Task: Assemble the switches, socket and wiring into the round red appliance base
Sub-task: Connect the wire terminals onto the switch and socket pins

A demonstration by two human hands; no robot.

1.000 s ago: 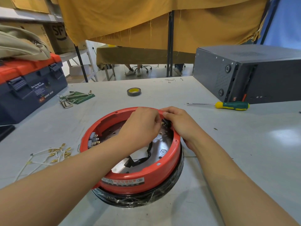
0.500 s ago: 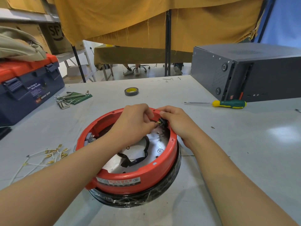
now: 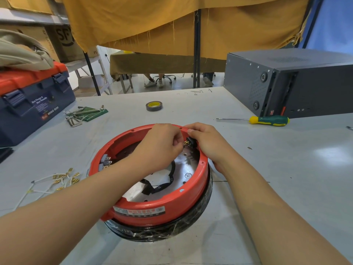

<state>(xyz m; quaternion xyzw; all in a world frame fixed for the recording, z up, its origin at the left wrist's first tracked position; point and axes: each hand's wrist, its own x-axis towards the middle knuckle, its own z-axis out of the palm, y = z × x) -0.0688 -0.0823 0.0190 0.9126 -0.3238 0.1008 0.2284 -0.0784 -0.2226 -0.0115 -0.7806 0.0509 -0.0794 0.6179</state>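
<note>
Red base [image 3: 152, 205] sits mid-table on a black wrapped ring [image 3: 164, 231], holding a black wire loop [image 3: 162, 185] and a left-wall switch [image 3: 105, 162]; right hand [image 3: 207, 144] grips black socket [image 3: 191, 141] at far rim, left hand [image 3: 158, 146] fingers pinch its brass terminals.

Grey table [image 3: 267, 169]: base [image 3: 172, 207], screwdriver [image 3: 267, 120], tape [image 3: 154, 106]

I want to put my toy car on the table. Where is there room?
Bare grey table lies right of the round red appliance base, below the green-and-yellow screwdriver. The left is crowded: white wires with brass terminals and metal hex keys.
</note>
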